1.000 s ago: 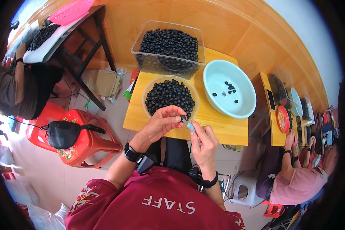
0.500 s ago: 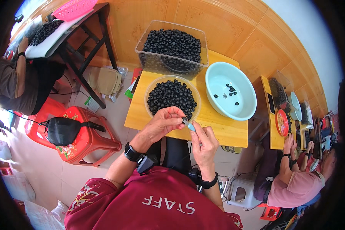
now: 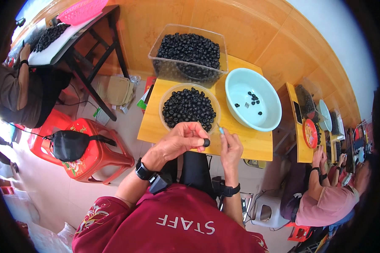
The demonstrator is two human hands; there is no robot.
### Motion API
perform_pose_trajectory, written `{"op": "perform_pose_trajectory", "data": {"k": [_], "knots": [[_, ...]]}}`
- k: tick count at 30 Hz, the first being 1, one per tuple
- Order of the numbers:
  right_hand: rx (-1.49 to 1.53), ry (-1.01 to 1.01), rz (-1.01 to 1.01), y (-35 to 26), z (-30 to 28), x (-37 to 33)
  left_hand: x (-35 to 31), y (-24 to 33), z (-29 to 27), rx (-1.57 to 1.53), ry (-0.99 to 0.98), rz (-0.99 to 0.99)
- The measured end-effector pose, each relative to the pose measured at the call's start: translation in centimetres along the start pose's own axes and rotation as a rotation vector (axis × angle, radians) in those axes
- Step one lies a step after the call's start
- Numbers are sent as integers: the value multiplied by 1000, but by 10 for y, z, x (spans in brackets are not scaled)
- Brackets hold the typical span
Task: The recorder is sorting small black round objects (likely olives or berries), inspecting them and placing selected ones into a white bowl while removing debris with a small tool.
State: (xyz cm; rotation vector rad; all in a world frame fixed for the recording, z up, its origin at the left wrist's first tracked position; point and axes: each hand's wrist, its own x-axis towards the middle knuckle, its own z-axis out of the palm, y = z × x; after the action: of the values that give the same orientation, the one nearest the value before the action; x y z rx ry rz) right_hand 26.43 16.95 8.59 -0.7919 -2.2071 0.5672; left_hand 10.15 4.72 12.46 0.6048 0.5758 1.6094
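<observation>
My left hand (image 3: 179, 141) pinches one small, round black bead (image 3: 206, 142) between thumb and fingertips. To its right, my right hand (image 3: 231, 151) grips a slim tool with a light blue handle (image 3: 221, 130); its thin tip points up and away to the left, apart from the bead. Just beyond my left hand stands a round, clear tub (image 3: 161, 110) heaped with black beads (image 3: 189, 107), many showing a hole. Right of the tub, a pale blue basin (image 3: 251, 120) has several black pieces lying on its bottom.
Behind the tub, a clear rectangular bin (image 3: 179, 76) full of black beads stands on the yellow table (image 3: 150, 126). A red stool (image 3: 90, 158) with a black bag (image 3: 69, 144) is at left. Co-workers sit on both sides, one in a pink shirt (image 3: 329, 206).
My hands have moved apart: the tool has come away from the bead, and my right hand has shifted slightly right. The bead in my left hand has come nearer to me.
</observation>
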Motion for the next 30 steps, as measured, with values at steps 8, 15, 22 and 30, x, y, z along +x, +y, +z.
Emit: {"op": "perform_pose_trajectory", "data": {"k": [8, 15, 22, 30], "knots": [[18, 25, 120, 26, -2, -10, 6, -6, -13, -143, 44, 51], [-85, -23, 191, 47, 8, -24, 10, -7, -17, -119, 68, 64], [-127, -13, 176, 60, 19, -37, 34, -16, -22, 176, 253, 91], [-116, 19, 168, 56, 23, -36, 122, -25, -16, 483, 198, -31]]}}
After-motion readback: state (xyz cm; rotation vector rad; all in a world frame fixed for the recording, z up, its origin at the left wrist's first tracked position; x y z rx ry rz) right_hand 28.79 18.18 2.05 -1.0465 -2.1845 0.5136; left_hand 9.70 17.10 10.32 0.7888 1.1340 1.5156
